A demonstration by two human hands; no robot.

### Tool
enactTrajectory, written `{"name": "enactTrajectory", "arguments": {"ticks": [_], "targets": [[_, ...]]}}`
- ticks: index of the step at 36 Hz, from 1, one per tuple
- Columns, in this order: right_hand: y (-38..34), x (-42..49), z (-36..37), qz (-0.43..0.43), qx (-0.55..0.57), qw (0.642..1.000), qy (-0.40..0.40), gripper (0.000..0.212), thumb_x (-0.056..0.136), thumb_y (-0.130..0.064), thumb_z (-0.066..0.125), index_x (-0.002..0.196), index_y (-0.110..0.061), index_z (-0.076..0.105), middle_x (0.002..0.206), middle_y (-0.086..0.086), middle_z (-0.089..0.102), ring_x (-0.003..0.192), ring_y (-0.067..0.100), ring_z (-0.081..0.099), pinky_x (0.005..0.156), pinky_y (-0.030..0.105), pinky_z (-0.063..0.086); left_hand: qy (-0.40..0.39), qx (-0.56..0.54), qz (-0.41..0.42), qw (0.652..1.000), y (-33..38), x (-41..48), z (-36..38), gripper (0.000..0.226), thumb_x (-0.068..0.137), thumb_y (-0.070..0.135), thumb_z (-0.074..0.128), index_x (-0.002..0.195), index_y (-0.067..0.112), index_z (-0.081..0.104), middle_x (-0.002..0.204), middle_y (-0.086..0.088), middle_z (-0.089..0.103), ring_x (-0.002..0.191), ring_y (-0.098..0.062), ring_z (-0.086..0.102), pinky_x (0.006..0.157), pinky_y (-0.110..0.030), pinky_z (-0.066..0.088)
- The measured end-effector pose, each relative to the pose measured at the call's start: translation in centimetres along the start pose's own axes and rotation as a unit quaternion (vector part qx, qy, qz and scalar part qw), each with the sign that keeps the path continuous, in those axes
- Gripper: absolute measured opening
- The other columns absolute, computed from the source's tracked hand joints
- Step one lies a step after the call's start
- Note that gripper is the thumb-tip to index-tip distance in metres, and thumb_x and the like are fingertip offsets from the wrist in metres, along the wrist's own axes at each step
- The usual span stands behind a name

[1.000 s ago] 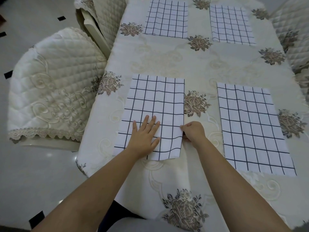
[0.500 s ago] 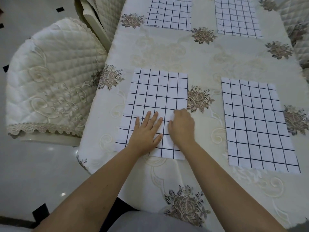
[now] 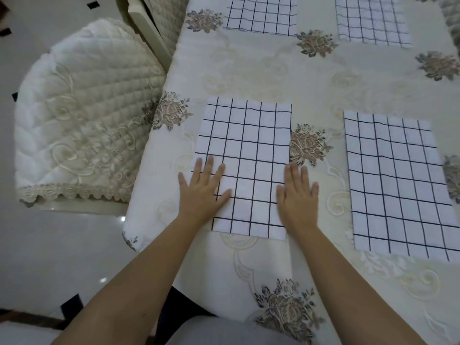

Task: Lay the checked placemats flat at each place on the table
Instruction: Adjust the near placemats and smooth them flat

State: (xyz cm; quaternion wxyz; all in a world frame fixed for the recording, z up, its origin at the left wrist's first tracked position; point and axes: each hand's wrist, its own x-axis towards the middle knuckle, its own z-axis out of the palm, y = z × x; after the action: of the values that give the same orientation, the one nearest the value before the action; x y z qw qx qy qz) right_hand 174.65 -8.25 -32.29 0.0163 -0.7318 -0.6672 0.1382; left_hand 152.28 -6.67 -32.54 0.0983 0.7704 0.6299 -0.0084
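Note:
A white placemat with a black grid (image 3: 249, 155) lies flat at the near left place on the table (image 3: 273, 75). My left hand (image 3: 202, 192) rests palm down on its near left edge, fingers spread. My right hand (image 3: 297, 195) lies palm down on its near right edge, partly over the tablecloth. A second checked placemat (image 3: 398, 185) lies flat at the near right. Two more checked placemats lie flat at the far left (image 3: 262, 14) and the far right (image 3: 371, 19), both cut off by the top of the view.
A cream tablecloth with brown embroidered roses (image 3: 307, 144) covers the table. A chair with a quilted cream cover (image 3: 82, 115) stands to the left, another chair (image 3: 151, 23) behind it. The table's left edge drops to a glossy tiled floor (image 3: 49, 245).
My right hand left the mat's right edge, pressed on its middle, then slid out to the right edge with fingers flat. My left hand slid to the left edge. The mat's near end flattened.

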Motion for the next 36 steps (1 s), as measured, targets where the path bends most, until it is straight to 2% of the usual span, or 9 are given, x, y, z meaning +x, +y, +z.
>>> {"name": "enactTrajectory", "arguments": {"ticks": [4, 9, 13, 18, 22, 26, 30, 33, 36], "targets": [[0.2, 0.1, -0.5, 0.009, 0.017, 1.000, 0.000, 0.072, 0.084, -0.044, -0.004, 0.149, -0.016, 0.008, 0.158, -0.002, 0.002, 0.146, 0.019, 0.000, 0.115, 0.049, 0.004, 0.004, -0.016, -0.020, 1.000, -0.7, 0.1, -0.2, 0.066, 0.082, 0.056, 0.034, 0.135, 0.020, 0.048, 0.145, -0.011, 0.041, 0.133, -0.036, 0.037, 0.091, -0.071, 0.031], [-2.7, 1.1, -1.7, 0.046, 0.100, 0.990, 0.083, 0.056, 0.091, -0.028, 0.029, 0.140, 0.000, 0.035, 0.150, 0.019, 0.028, 0.141, 0.035, 0.022, 0.111, 0.056, 0.017, 0.043, 0.000, 0.003, 0.999, 0.9, 1.0, -1.0, 0.060, 0.084, 0.044, 0.038, 0.130, 0.008, 0.050, 0.141, -0.026, 0.041, 0.130, -0.043, 0.039, 0.093, -0.066, 0.036], [-6.5, 2.6, -1.8, -0.042, 0.081, 0.995, 0.031, 0.050, 0.096, -0.018, 0.033, 0.144, -0.004, 0.029, 0.156, 0.014, 0.015, 0.145, 0.031, 0.010, 0.114, 0.051, 0.009, 0.066, -0.005, 0.070, 0.995, 3.4, 2.6, -1.5, 0.049, 0.085, 0.025, 0.037, 0.125, 0.001, 0.054, 0.137, -0.019, 0.048, 0.126, -0.032, 0.047, 0.093, -0.058, 0.042], [-7.9, 3.0, -0.1, -0.088, 0.029, 0.995, -0.017, 0.054, 0.088, -0.023, 0.026, 0.131, -0.002, 0.049, 0.142, 0.015, 0.045, 0.131, 0.033, 0.042, 0.098, 0.056, 0.041, 0.006, -0.020, 0.063, 0.998, 3.4, 3.3, -0.3, 0.055, 0.087, 0.033, 0.032, 0.134, 0.008, 0.047, 0.142, -0.010, 0.045, 0.130, -0.027, 0.044, 0.095, -0.057, 0.041], [-5.4, 3.1, 0.5, -0.111, -0.003, 0.994, -0.002, 0.057, 0.092, -0.034, 0.022, 0.143, -0.011, 0.034, 0.152, 0.004, 0.031, 0.140, 0.028, 0.029, 0.107, 0.054, 0.027, -0.013, -0.040, 0.026, 0.999, 2.7, 3.3, -0.1, 0.066, 0.086, 0.047, 0.004, 0.148, 0.025, 0.015, 0.157, 0.003, 0.007, 0.145, -0.018, 0.005, 0.113, -0.053, 0.009], [-2.5, 4.2, -0.2, -0.051, -0.001, 0.999, 0.001, 0.065, 0.090, -0.041, 0.010, 0.148, -0.014, 0.017, 0.157, 0.001, 0.012, 0.145, 0.024, 0.009, 0.114, 0.052, 0.010, -0.003, -0.043, -0.025, 0.999, 1.6, 3.9, -0.4, 0.070, 0.083, 0.054, 0.009, 0.148, 0.028, 0.015, 0.157, 0.003, 0.006, 0.145, -0.019, 0.004, 0.112, -0.055, 0.008], [0.4, 5.2, -1.0, 0.001, 0.001, 1.000, 0.013, 0.070, 0.085, -0.042, 0.002, 0.149, -0.016, 0.010, 0.158, 0.000, 0.007, 0.146, 0.021, 0.005, 0.115, 0.049, 0.006, 0.000, -0.053, -0.060, 0.997, 0.1, 4.7, -0.8, 0.072, 0.081, 0.058, 0.008, 0.147, 0.032, 0.015, 0.158, 0.004, 0.004, 0.145, -0.018, 0.001, 0.112, -0.056, 0.007], [1.1, 5.5, -1.5, 0.013, 0.024, 0.999, 0.032, 0.068, 0.087, -0.041, 0.003, 0.149, -0.017, 0.014, 0.158, -0.001, 0.011, 0.146, 0.020, 0.008, 0.115, 0.049, 0.007, -0.004, -0.055, -0.063, 0.996, -0.4, 5.3, -1.2, 0.073, 0.080, 0.056, 0.004, 0.148, 0.030, 0.015, 0.158, 0.000, 0.000, 0.145, -0.021, -0.003, 0.111, -0.057, 0.004], [0.4, 6.3, -1.9, 0.045, 0.078, 0.992, 0.085, 0.057, 0.090, -0.027, 0.024, 0.142, -0.005, 0.035, 0.151, 0.012, 0.031, 0.140, 0.031, 0.025, 0.113, 0.050, 0.017, -0.003, -0.072, -0.097, 0.993, 0.6, 6.3, -1.9, 0.062, 0.091, 0.043, 0.019, 0.148, 0.019, 0.019, 0.156, -0.015, -0.008, 0.144, -0.031, -0.010, 0.112, -0.056, -0.001]]}}
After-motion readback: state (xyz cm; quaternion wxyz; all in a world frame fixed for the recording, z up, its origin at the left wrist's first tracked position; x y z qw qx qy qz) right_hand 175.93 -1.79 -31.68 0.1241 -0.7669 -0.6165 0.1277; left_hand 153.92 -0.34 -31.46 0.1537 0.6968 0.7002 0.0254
